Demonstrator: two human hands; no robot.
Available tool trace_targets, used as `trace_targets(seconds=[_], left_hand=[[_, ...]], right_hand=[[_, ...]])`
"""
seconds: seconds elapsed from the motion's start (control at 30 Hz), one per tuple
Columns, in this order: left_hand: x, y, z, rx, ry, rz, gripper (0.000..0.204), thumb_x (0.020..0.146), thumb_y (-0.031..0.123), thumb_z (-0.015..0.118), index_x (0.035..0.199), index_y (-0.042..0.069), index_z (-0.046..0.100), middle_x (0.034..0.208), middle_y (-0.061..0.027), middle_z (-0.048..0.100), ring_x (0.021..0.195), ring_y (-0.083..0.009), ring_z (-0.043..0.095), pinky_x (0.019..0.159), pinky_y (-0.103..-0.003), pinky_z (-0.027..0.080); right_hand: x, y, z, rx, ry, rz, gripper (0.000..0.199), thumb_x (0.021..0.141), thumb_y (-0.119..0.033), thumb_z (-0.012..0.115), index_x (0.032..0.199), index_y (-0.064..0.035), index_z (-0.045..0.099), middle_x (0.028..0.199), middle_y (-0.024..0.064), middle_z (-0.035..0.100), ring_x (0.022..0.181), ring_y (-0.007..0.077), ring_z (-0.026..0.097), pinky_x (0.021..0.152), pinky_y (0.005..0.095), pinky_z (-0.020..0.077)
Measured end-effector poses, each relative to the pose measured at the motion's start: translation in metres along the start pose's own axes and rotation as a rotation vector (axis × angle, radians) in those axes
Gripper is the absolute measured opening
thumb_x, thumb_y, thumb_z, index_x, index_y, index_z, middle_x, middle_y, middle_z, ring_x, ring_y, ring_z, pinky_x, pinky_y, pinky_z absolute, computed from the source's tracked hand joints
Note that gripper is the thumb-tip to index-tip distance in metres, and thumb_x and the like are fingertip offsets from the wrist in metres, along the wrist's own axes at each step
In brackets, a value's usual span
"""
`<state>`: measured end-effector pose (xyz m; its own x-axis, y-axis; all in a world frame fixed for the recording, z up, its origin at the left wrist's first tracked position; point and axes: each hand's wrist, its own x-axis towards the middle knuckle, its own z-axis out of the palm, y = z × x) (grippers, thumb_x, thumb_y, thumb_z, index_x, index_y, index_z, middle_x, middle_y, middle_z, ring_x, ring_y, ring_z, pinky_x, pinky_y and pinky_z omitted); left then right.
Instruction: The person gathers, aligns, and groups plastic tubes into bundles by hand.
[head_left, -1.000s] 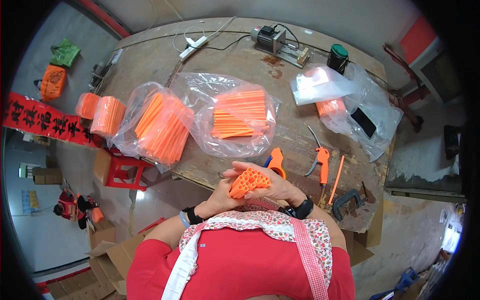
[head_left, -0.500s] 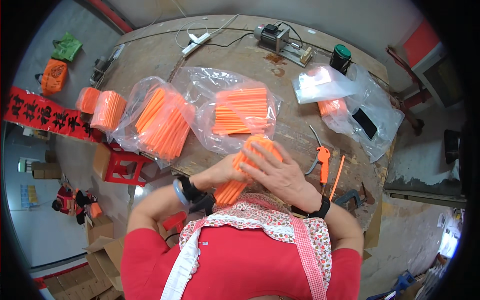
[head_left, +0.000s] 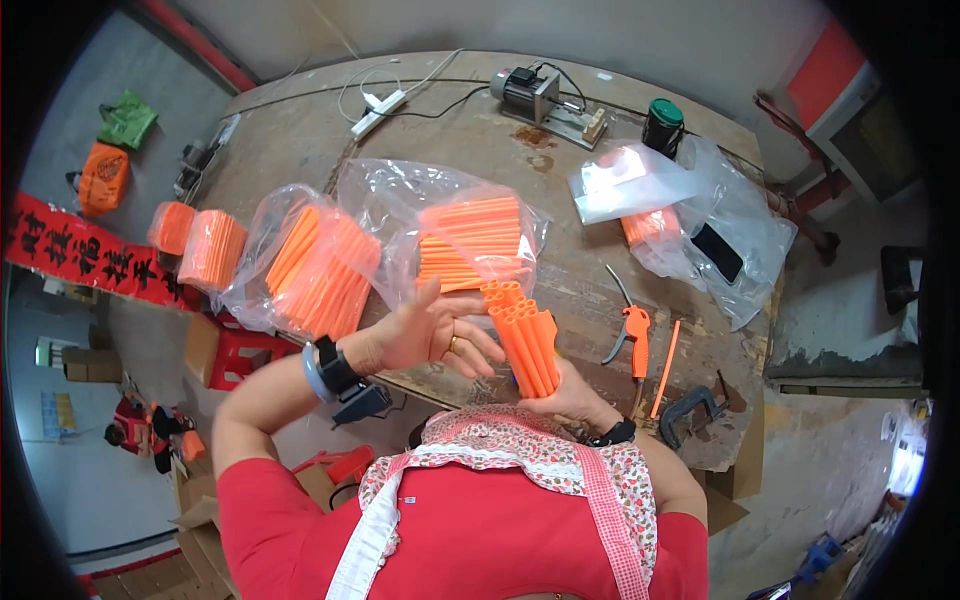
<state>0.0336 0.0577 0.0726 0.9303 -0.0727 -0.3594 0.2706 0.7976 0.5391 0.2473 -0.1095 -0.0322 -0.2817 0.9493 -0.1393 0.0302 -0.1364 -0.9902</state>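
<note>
A bundle of orange plastic tubes (head_left: 522, 345) stands nearly upright in my right hand (head_left: 570, 395), its hollow ends facing up. The fingers of that hand are partly hidden behind the tubes. My left hand (head_left: 440, 338), with a ring on it, is beside the bundle, fingers stretched out and holding nothing. Just beyond the hands lies a clear plastic bag (head_left: 400, 185) with more orange tubes (head_left: 470, 240) in it. Left of that, another clear bag (head_left: 262, 225) holds a second heap of orange tubes (head_left: 325, 270).
Two more tube bundles (head_left: 213, 250) stand at the table's left. On the right lie an orange-handled air blow gun (head_left: 636, 340), a single orange tube (head_left: 666, 370), a C-clamp (head_left: 690, 418) and a phone (head_left: 717, 252) on plastic bags. A small motor (head_left: 525, 95) and power strip (head_left: 378, 115) sit behind.
My left hand has let go of the tube bundle and opened to its left. The bundle has swung from slanting to nearly upright, held in my right hand.
</note>
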Motion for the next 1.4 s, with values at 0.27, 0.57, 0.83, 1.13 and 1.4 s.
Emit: trace_targets(seconds=[0.27, 0.57, 0.83, 1.13, 1.4], left_hand=[[0.045, -0.064, 0.025, 0.476, 0.511, 0.493, 0.056, 0.081, 0.011, 0.07, 0.13, -0.001, 0.046, 0.124, -0.0117, 0.057, 0.115, -0.0196, 0.055, 0.098, -0.035, 0.044], [0.024, -0.072, 0.029, 0.543, 0.496, 0.475, 0.053, 0.083, 0.007, 0.068, 0.131, 0.0, 0.047, 0.127, -0.0106, 0.056, 0.114, -0.0195, 0.054, 0.098, -0.035, 0.043], [0.035, -0.081, 0.032, 0.819, 0.578, 0.652, 0.047, 0.084, 0.012, 0.07, 0.127, 0.002, 0.052, 0.121, -0.0088, 0.059, 0.107, -0.0144, 0.056, 0.092, -0.029, 0.045], [0.034, -0.084, 0.031, 0.645, 0.57, 0.567, 0.05, 0.081, 0.012, 0.074, 0.125, 0.002, 0.054, 0.122, -0.007, 0.058, 0.109, -0.0149, 0.055, 0.095, -0.031, 0.044], [0.037, -0.085, 0.028, 0.584, 0.608, 0.577, 0.053, 0.079, 0.014, 0.076, 0.124, 0.001, 0.054, 0.116, -0.0062, 0.061, 0.105, -0.0129, 0.057, 0.093, -0.03, 0.045]], right_hand=[[0.011, 0.006, 0.022, 0.497, -0.237, 0.14, 0.062, 0.074, -0.014, 0.075, 0.128, -0.0031, 0.047, 0.118, 0.0083, 0.058, 0.107, 0.0155, 0.055, 0.089, 0.0298, 0.0472], [0.01, 0.012, 0.02, 0.364, -0.102, 0.097, 0.049, 0.076, -0.011, 0.076, 0.12, -0.0027, 0.055, 0.109, 0.0046, 0.062, 0.098, 0.0128, 0.058, 0.083, 0.0281, 0.0488], [0.022, 0.022, 0.02, 0.176, 0.027, -0.024, 0.033, 0.079, -0.006, 0.074, 0.109, -0.003, 0.062, 0.106, 0.0003, 0.065, 0.094, 0.0095, 0.059, 0.083, 0.0261, 0.0482], [0.023, 0.037, 0.025, 0.27, 0.006, 0.002, 0.037, 0.079, -0.002, 0.073, 0.114, -0.0063, 0.061, 0.11, 0.0, 0.063, 0.1, 0.0105, 0.058, 0.086, 0.0263, 0.0479], [0.023, 0.033, 0.029, 0.351, -0.037, 0.015, 0.043, 0.079, 0.001, 0.071, 0.119, -0.0068, 0.057, 0.112, 0.0015, 0.06, 0.101, 0.013, 0.058, 0.087, 0.0298, 0.05]])
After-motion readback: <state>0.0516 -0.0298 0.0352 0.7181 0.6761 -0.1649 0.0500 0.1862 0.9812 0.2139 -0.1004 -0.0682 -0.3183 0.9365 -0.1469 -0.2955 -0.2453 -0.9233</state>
